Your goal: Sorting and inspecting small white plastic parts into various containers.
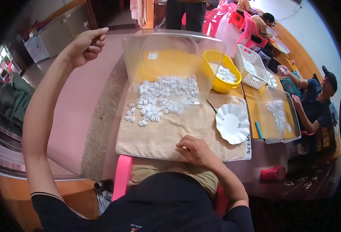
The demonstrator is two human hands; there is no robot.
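My left hand [88,48] is raised at the upper left, well away from the table. Its fingers are curled in, and whatever they may hold is too small to make out. On the striped towel [155,141] rests my right hand [195,150], near the front edge, fingers bent together with their inner side hidden. Beyond it lies a heap of small white oval pieces with two holes [159,96], a few loose at its left. Right of the heap are a white scalloped dish [232,123] and a thin black stick [211,106].
A clear plastic shield [174,42] stands over the heap. Behind it at right are a yellow basin [222,85] and a white perforated basket [251,79], both holding white pieces. A co-worker [313,96] sits at right beside another clear tray [294,133].
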